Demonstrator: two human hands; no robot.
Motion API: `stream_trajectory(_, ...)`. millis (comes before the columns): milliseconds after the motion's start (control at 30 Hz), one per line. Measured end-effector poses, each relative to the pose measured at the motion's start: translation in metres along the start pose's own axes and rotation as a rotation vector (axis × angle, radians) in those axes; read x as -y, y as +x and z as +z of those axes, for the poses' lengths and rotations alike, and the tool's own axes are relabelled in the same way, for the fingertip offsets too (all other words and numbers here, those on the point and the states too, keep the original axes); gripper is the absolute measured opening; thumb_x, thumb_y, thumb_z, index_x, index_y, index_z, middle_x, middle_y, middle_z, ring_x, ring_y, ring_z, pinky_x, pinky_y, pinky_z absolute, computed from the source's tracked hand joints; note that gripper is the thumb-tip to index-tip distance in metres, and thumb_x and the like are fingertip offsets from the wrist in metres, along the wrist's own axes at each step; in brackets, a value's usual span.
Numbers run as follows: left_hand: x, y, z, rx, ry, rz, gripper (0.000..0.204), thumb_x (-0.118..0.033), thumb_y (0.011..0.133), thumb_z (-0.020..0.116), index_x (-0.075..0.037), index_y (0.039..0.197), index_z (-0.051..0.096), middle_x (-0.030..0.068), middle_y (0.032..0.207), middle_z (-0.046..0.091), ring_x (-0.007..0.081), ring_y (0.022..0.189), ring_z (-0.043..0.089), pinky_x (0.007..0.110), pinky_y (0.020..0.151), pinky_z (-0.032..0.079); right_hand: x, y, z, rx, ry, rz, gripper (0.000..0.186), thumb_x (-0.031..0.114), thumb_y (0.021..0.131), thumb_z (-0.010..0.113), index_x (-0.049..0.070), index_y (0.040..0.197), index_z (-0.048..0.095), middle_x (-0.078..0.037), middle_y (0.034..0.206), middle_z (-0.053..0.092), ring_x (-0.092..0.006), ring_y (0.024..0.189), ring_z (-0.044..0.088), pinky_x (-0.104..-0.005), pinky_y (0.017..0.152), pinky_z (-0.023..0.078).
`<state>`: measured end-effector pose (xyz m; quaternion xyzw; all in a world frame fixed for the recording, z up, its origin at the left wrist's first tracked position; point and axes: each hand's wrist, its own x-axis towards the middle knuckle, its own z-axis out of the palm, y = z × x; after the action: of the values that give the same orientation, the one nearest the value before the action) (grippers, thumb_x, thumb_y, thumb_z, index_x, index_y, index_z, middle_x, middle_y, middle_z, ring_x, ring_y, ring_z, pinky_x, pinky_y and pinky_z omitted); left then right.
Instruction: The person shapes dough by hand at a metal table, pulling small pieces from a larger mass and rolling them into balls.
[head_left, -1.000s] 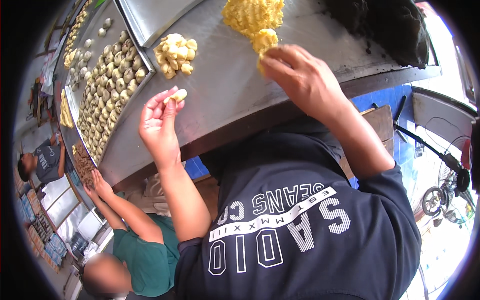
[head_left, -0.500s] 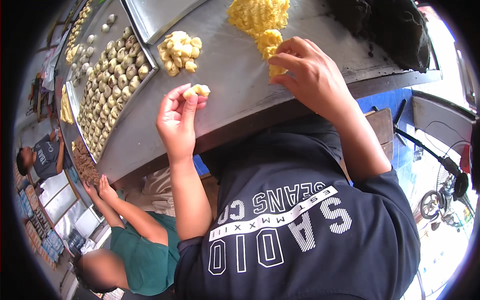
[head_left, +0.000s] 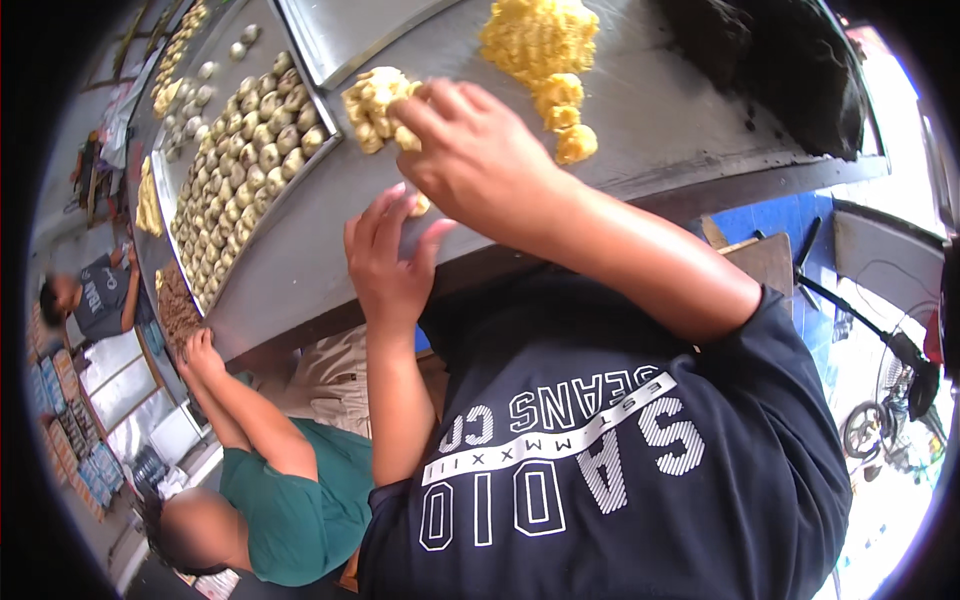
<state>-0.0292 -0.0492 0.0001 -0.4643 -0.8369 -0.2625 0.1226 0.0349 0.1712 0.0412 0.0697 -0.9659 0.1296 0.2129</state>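
Observation:
My right hand (head_left: pixel 480 150) reaches left across the metal table (head_left: pixel 660 130), its curled fingertips on a pale shaped dough piece at the small pile of shaped pieces (head_left: pixel 372 92). My left hand (head_left: pixel 385 265) is raised just below it, fingers stretched up, with a small dough piece (head_left: pixel 421 205) at its fingertips, partly hidden under my right hand. A heap of yellow dough (head_left: pixel 540 40) lies to the right, with a few loose lumps (head_left: pixel 575 145) in front of it.
A long metal tray (head_left: pixel 322 140) at the left holds rows of several shaped pieces (head_left: pixel 240 170). Another tray (head_left: pixel 330 35) lies behind the pile. A person in a green shirt (head_left: pixel 290 500) works at the table's near left edge; another person (head_left: pixel 95 300) stands farther left.
My right hand has left the yellow heap and swung left to the pile of shaped pieces. My left hand has risen slightly, now under the right hand.

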Motion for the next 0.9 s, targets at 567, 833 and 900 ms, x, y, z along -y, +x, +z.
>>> stream_trajectory(567, -0.001, 0.060, -0.025, 0.243, 0.215, 0.139, 0.022, -0.037, 0.102, 0.085, -0.017, 0.112, 0.091, 0.0041, 0.131, 0.082, 0.0317, 0.123, 0.069, 0.051, 0.111, 0.048, -0.050, -0.104, -0.039, -0.109, 0.134, 0.265, 0.023, 0.022, 0.098, 0.085, 0.010, 0.117, 0.078, -0.007, 0.121, 0.074, -0.0322, 0.112, 0.072, -0.0460, 0.093, 0.064)
stream_trajectory(833, -0.010, 0.099, 0.067, -0.283, 0.135, 0.375, 0.014, -0.025, 0.108, 0.081, -0.018, 0.096, 0.079, -0.0018, 0.091, 0.076, 0.0210, 0.092, 0.072, 0.041, 0.099, 0.046, -0.057, -0.100, -0.027, -0.058, 0.045, 0.272, 0.026, 0.020, 0.099, 0.085, 0.009, 0.119, 0.075, -0.009, 0.121, 0.076, -0.0333, 0.109, 0.077, -0.0450, 0.092, 0.065)
stream_trajectory(900, -0.020, 0.100, 0.069, -0.066, 0.122, 0.542, 0.013, -0.022, 0.109, 0.078, -0.019, 0.097, 0.080, -0.0029, 0.089, 0.076, 0.0208, 0.085, 0.069, 0.040, 0.097, 0.046, -0.056, -0.099, -0.023, -0.012, -0.022, 0.241, 0.026, 0.018, 0.098, 0.083, 0.010, 0.121, 0.075, -0.008, 0.122, 0.076, -0.0315, 0.110, 0.076, -0.0444, 0.092, 0.064)
